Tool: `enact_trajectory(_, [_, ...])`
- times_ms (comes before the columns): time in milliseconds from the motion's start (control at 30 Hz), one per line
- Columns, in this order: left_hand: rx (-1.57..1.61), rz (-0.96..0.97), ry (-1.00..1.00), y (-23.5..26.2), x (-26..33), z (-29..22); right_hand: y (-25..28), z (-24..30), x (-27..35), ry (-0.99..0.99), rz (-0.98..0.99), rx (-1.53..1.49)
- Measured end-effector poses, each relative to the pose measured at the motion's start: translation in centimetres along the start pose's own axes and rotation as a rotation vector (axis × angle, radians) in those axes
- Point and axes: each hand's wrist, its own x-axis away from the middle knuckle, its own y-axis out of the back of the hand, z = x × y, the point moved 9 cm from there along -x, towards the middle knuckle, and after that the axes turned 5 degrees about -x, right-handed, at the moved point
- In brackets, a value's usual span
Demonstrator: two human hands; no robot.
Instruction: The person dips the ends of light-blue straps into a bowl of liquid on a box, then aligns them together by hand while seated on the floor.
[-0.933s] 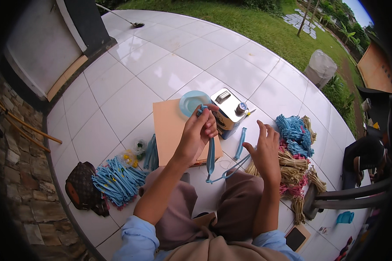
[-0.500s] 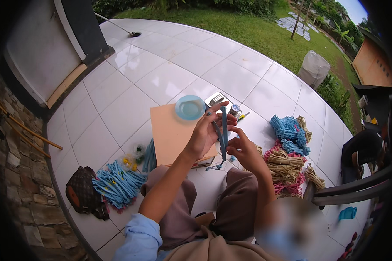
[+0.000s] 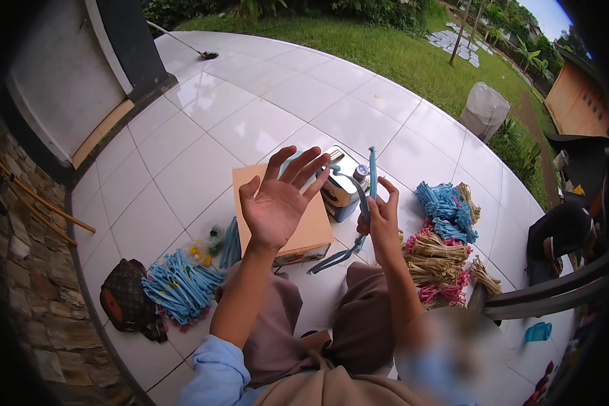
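My right hand (image 3: pixel 384 223) is closed around a knotted blue cord (image 3: pixel 373 172). One straight end stands up above the fist, a loop bows out to its left, and a twisted tail hangs toward my knees. Palm up and fingers spread, my left hand (image 3: pixel 275 210) holds nothing. It hovers over a peach-topped box (image 3: pixel 311 233), its fingertips close to the cord's loop; whether they touch it I cannot tell. Behind those fingers a light blue plate (image 3: pixel 291 162) on the box is mostly hidden.
A rectangular metal tin (image 3: pixel 342 193) stands beyond the box. On the right lie bundles of blue cords (image 3: pixel 446 206) and beige cords (image 3: pixel 440 254). More blue cords (image 3: pixel 183 287) are heaped on the left by a brown bag (image 3: pixel 125 298). A dark wooden bar (image 3: pixel 548 294) juts in at right.
My left hand has come away from the cord, moved left and spread its fingers. My right hand now grips the cord alone, slightly farther right, with its straight end upright.
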Motion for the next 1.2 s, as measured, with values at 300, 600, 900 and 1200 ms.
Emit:
enact_trajectory(300, [-1.457, 0.07, -0.185, -3.3, -1.1, -7.2, 0.6, 1.9, -3.4, 0.071, 0.178, 0.512])
enact_trajectory(600, [-2.279, 0.765, -0.101, 4.2, 1.4, 5.1, -3.7, -1.3, -5.7, 0.04, 0.598, 0.872])
enact_trajectory(900, [-1.953, 0.438, 0.098, 16.1, 5.7, 6.4, -0.2, -11.2, -11.8, -0.132, 0.74, 0.533])
enact_trajectory(1200, [-2.005, 0.258, 0.2, 20.5, 5.1, 6.1, 0.1, -14.8, -16.1, -0.053, 0.515, 0.441])
